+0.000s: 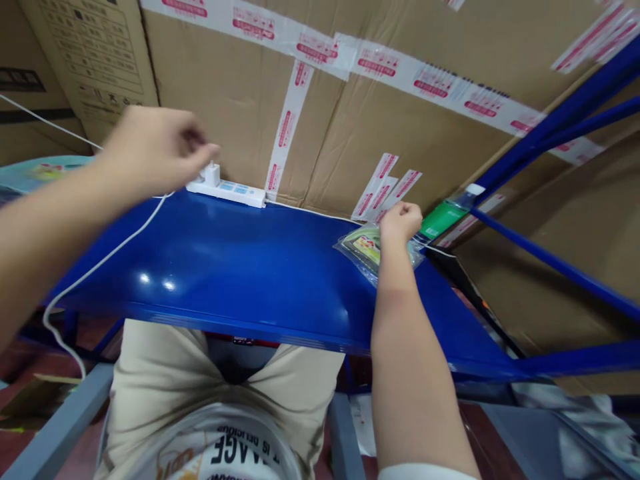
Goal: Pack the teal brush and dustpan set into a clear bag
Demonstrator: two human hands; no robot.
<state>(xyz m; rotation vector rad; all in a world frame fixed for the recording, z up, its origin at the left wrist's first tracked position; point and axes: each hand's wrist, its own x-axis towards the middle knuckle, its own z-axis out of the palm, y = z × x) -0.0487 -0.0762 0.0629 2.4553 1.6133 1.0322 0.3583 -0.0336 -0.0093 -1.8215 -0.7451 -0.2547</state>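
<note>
My left hand (pixel 150 150) is raised at the upper left with its fingers pinched together, next to a white plug (pixel 213 175) that sits in a white power strip (pixel 227 191). A thin white cable (pixel 103 261) runs from near that hand down over the shelf's front edge. My right hand (pixel 400 223) is closed in a fist on clear plastic packets (pixel 364 250) holding printed cards, at the back right of the glossy blue shelf (pixel 250 267). What the left fingers pinch is too small to see.
Large taped cardboard boxes (pixel 380 113) stand right behind the shelf. A green-labelled bottle (pixel 443 217) lies beside the packets at the shelf's right end. Blue rack bars (pixel 555 263) cross on the right. My knees in beige trousers (pixel 165 380) are under the front edge.
</note>
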